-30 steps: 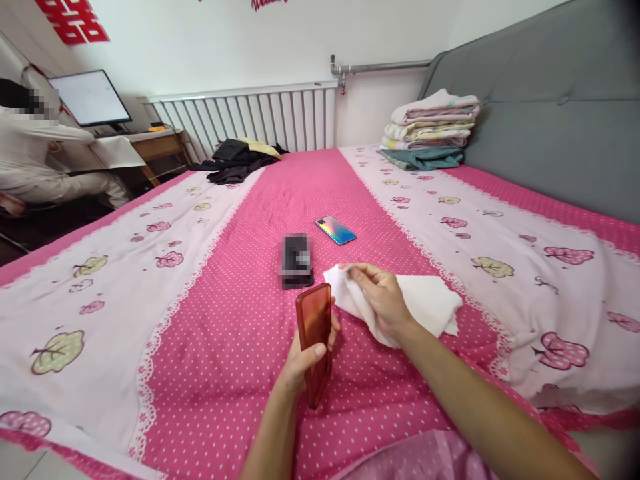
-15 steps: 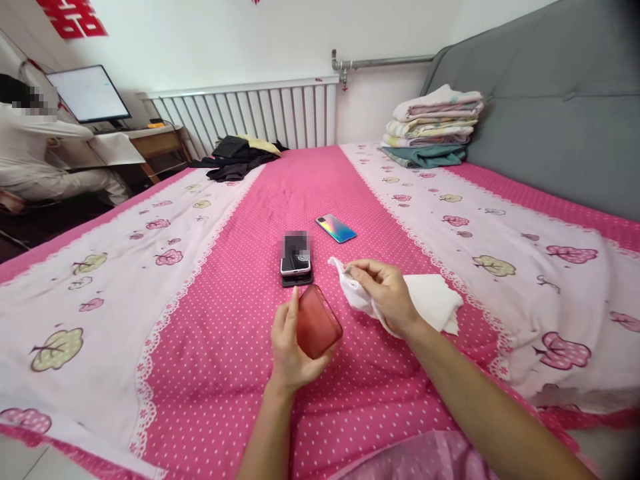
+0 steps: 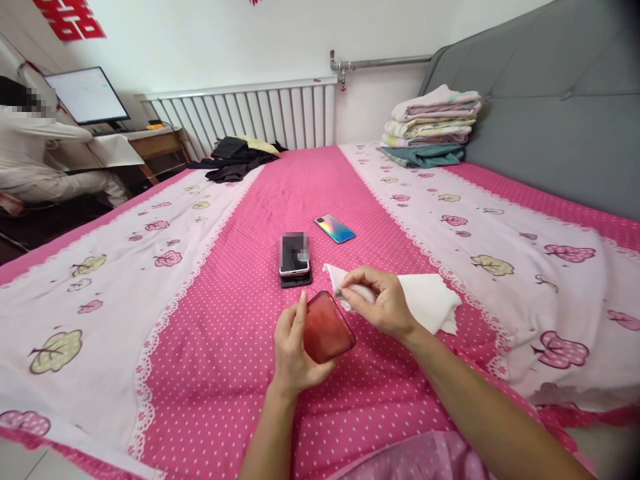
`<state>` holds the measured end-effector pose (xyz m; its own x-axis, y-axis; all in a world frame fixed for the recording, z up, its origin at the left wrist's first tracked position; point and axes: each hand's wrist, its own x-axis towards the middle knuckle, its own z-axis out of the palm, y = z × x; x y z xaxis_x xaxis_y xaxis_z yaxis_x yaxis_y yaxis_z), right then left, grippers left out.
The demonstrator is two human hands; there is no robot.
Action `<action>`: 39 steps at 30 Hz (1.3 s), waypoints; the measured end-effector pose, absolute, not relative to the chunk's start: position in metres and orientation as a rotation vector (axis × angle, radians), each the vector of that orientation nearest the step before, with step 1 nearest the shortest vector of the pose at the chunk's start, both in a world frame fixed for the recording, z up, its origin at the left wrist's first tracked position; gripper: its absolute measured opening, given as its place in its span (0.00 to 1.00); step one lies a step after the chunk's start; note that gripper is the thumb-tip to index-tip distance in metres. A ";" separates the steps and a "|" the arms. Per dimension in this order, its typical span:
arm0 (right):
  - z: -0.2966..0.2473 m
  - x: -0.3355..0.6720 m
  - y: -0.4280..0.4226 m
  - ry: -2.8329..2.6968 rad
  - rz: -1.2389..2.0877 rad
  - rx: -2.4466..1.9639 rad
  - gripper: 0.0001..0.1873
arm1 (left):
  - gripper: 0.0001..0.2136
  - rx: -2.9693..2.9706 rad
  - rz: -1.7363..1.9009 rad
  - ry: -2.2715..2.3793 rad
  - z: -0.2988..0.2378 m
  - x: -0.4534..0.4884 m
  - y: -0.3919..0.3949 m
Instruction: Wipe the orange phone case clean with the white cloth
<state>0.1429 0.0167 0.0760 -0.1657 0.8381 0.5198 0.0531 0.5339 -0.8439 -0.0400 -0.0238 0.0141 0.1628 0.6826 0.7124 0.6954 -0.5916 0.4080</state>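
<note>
My left hand (image 3: 294,347) grips a red translucent phone case (image 3: 327,328) by its left and lower edges, tilted above the bed. Close to the case's upper right edge, my right hand (image 3: 383,301) pinches a crumpled white tissue (image 3: 336,277). A second white tissue or cloth (image 3: 433,300) lies flat on the bedspread, partly behind my right hand. Beyond the case, a dark phone (image 3: 295,257) rests on top of a black phone or case (image 3: 296,281). Farther back lies a phone with a shiny rainbow-blue back (image 3: 335,228).
The bed has a pink dotted bedspread (image 3: 210,373). Folded blankets (image 3: 433,127) are stacked near the grey headboard (image 3: 560,113). Dark clothes (image 3: 237,160) lie by the white radiator (image 3: 250,113). At far left a person (image 3: 45,147) sits at a desk with a monitor (image 3: 87,95).
The red phone case has shifted slightly right and turned in my left hand. My right hand has brought the tissue lower and nearer to the case's edge.
</note>
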 end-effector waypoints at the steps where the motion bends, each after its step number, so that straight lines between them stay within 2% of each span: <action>1: 0.076 0.143 0.017 -1.608 0.844 -0.763 0.02 | 0.47 -2.383 -1.445 -1.417 0.014 -0.040 -0.024; 14: 0.081 0.142 0.014 -1.545 0.889 -0.754 0.03 | 0.47 -2.419 -1.463 -1.393 0.011 -0.040 -0.024; 27: 0.089 0.151 0.012 -1.729 0.711 -0.785 0.01 | 0.47 -2.406 -1.429 -1.433 0.012 -0.038 -0.024; 39: 0.097 0.159 0.012 -1.911 0.657 -0.793 0.04 | 0.48 -2.367 -1.260 -1.335 0.013 -0.039 -0.024</action>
<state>0.1588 0.0123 0.0973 -0.3555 0.7531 0.5535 0.2533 0.6477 -0.7186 -0.0389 -0.0238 0.0135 0.2530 0.6393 0.7262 0.7620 -0.5942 0.2576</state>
